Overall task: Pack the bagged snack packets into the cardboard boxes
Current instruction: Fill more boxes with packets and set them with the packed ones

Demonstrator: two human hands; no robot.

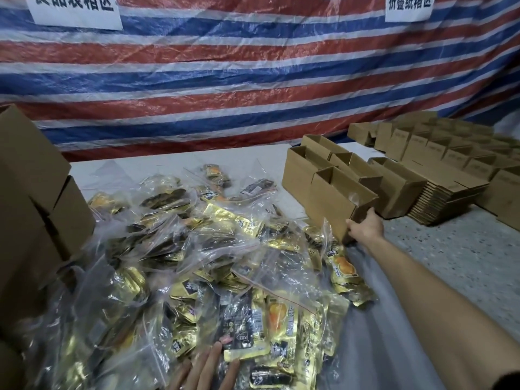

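Nearest, the left hand (205,370) lies flat, fingers straight, on the front of the heap of bagged snack packets (197,249), holding nothing; the heap of clear zip bags with gold and black packets covers the bench (174,164) from the near edge to the middle, far too many to count, dozens at a guess; none is in a box yet.

Further out, the right hand (365,229) grips the near corner of an open cardboard box (334,201), thumb on the outer wall; the step looks like fetching an empty box; next it wants drawing over beside the heap, mouth up, then a bag lifted in by the left hand.

That box is the front one of a cluster of about five open boxes; just right sits one stack of flat cardboard (441,201); beyond, rows of further boxes (439,142), uncountable.

At left stand large cartons (28,178), at least two; behind, one striped tarp (253,80) with two white signs (76,9).
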